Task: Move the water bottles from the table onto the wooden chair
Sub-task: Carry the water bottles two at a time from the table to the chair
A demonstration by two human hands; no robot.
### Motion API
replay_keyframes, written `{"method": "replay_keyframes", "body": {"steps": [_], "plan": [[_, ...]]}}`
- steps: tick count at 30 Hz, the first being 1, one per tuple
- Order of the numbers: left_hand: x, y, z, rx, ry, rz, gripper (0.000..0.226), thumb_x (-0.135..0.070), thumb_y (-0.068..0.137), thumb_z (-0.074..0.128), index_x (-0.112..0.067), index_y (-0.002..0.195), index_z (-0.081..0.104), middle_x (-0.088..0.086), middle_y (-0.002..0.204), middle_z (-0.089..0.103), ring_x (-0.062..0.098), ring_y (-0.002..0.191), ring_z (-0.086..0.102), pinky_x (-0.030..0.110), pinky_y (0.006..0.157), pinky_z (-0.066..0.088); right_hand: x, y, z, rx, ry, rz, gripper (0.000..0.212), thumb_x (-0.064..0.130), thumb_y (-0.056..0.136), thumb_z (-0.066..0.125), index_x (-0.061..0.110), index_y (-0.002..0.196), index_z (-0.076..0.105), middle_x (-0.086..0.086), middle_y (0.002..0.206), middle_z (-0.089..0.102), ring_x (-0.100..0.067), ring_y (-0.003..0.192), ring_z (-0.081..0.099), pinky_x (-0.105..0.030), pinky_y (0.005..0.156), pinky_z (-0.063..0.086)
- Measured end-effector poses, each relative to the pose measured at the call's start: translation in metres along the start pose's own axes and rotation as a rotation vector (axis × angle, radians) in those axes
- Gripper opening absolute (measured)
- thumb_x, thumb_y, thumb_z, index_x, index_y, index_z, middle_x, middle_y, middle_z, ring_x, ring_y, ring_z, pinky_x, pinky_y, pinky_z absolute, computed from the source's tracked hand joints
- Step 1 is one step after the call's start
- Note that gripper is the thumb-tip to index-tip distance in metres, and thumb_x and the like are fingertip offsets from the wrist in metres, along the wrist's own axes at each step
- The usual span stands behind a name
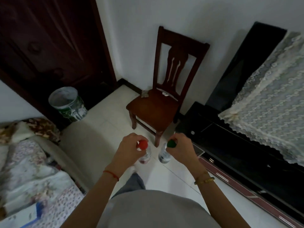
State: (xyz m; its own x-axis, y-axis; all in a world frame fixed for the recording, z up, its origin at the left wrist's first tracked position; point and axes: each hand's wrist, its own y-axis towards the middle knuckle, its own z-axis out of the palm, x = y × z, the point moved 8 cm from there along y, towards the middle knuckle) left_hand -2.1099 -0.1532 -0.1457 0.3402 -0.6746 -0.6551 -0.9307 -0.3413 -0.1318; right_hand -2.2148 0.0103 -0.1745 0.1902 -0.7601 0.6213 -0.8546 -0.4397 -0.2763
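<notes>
My left hand [127, 148] grips a clear water bottle with a red cap [142, 144] by its neck, held upright above the floor. A second clear bottle, this one with a green cap [171, 143], hangs upright from my right hand [182, 148], which also holds it at the neck. The two bottles are close together at mid-frame. Just beyond them, against the white wall, stands the dark wooden chair [153, 109]; its seat holds only a small scrap at the back.
A bin [68, 104] stands left of the chair by a dark wooden door [49, 46]. A black cabinet [230, 145] draped with a lace cloth [269, 99] runs along the right. A bed with floral bedding [29, 170] fills the lower left. Pale floor tiles lie between.
</notes>
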Motion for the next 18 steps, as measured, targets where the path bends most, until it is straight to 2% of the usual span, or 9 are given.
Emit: {"method": "replay_keyframes", "body": {"steps": [2, 5, 7, 10, 14, 18], "plan": [[0.011, 0.044, -0.018, 0.025, 0.014, 0.042, 0.034, -0.019, 0.074, 0.076, -0.019, 0.108, 0.068, 0.003, 0.105, 0.066, 0.013, 0.089, 0.057, 0.032, 0.091, 0.050, 0.018, 0.038, 0.001, -0.018, 0.023, 0.010, 0.023, 0.011, 0.073, 0.070, 0.020, 0.091, 0.059, -0.001, 0.095, 0.054, -0.012, 0.078, 0.052, -0.014, 0.062, 0.037], [0.024, 0.108, -0.043, 0.060, 0.029, 0.104, 0.032, -0.019, 0.073, 0.076, -0.018, 0.104, 0.069, 0.003, 0.102, 0.066, 0.008, 0.083, 0.054, 0.019, 0.081, 0.044, 0.045, 0.091, -0.001, -0.066, 0.062, 0.027, 0.024, 0.010, 0.072, 0.071, 0.023, 0.086, 0.057, 0.002, 0.093, 0.051, -0.012, 0.078, 0.053, -0.015, 0.064, 0.038], [0.032, 0.147, -0.056, 0.099, 0.037, 0.118, 0.033, -0.019, 0.073, 0.077, -0.018, 0.105, 0.068, 0.004, 0.104, 0.066, 0.010, 0.085, 0.056, 0.022, 0.084, 0.047, 0.059, 0.121, -0.002, -0.095, 0.077, 0.052, 0.023, 0.011, 0.073, 0.071, 0.021, 0.088, 0.058, 0.002, 0.094, 0.051, -0.015, 0.082, 0.055, -0.017, 0.068, 0.040], [0.041, 0.201, -0.068, 0.161, 0.040, 0.127, 0.037, -0.018, 0.074, 0.077, -0.019, 0.109, 0.066, 0.004, 0.110, 0.063, 0.015, 0.095, 0.059, 0.033, 0.092, 0.052, 0.076, 0.164, -0.004, -0.131, 0.090, 0.099, 0.024, 0.012, 0.074, 0.071, 0.023, 0.091, 0.057, 0.003, 0.096, 0.050, -0.012, 0.082, 0.053, -0.013, 0.064, 0.040], [0.046, 0.271, -0.079, 0.203, 0.051, 0.193, 0.036, -0.017, 0.074, 0.077, -0.019, 0.108, 0.068, 0.005, 0.109, 0.064, 0.015, 0.096, 0.060, 0.031, 0.090, 0.052, 0.095, 0.221, -0.012, -0.169, 0.093, 0.115, 0.024, 0.010, 0.074, 0.070, 0.018, 0.095, 0.060, 0.002, 0.096, 0.049, -0.014, 0.086, 0.053, -0.022, 0.075, 0.043], [0.050, 0.335, -0.079, 0.226, 0.051, 0.202, 0.037, -0.017, 0.072, 0.078, -0.021, 0.108, 0.067, 0.003, 0.111, 0.064, 0.013, 0.097, 0.059, 0.026, 0.089, 0.050, 0.098, 0.278, -0.023, -0.211, 0.099, 0.126, 0.025, 0.010, 0.073, 0.069, 0.015, 0.096, 0.061, 0.001, 0.094, 0.049, -0.014, 0.084, 0.051, -0.023, 0.074, 0.044]]}}
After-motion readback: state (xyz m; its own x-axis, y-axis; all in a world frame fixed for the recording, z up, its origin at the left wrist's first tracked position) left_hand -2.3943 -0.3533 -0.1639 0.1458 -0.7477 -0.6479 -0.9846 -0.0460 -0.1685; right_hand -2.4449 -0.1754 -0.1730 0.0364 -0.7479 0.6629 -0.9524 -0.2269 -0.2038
